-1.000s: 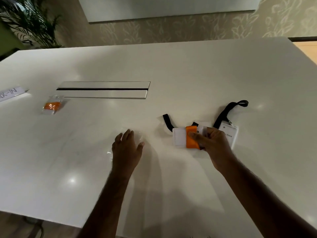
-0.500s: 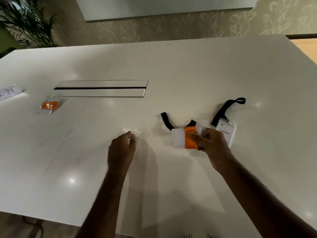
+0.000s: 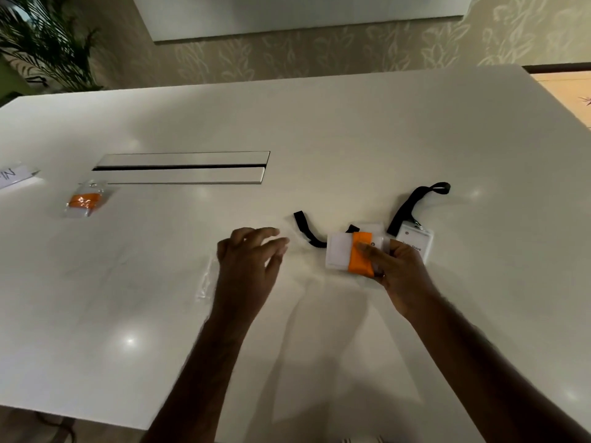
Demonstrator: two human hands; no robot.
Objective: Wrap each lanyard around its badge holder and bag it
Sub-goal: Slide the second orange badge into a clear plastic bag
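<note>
While glossy white table (image 3: 319, 129) fronts leaf-patterned wallpaper (image 3: 287, 59), right hand (image 3: 399, 273) pinches orange-wrapped badge holder (image 3: 355, 254); left hand (image 3: 249, 266) loosely spread over clear bag (image 3: 208, 282).

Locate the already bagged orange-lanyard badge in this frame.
The bagged badge lies on the table's far left in the head view, just below the cable slot's left end, beside a paper label.

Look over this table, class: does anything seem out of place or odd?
Nothing damaged or spilled. Only the two black lanyards lie loose and unwrapped beside their badge holders, while the right hand grips the orange-wrapped badge holder.
</note>
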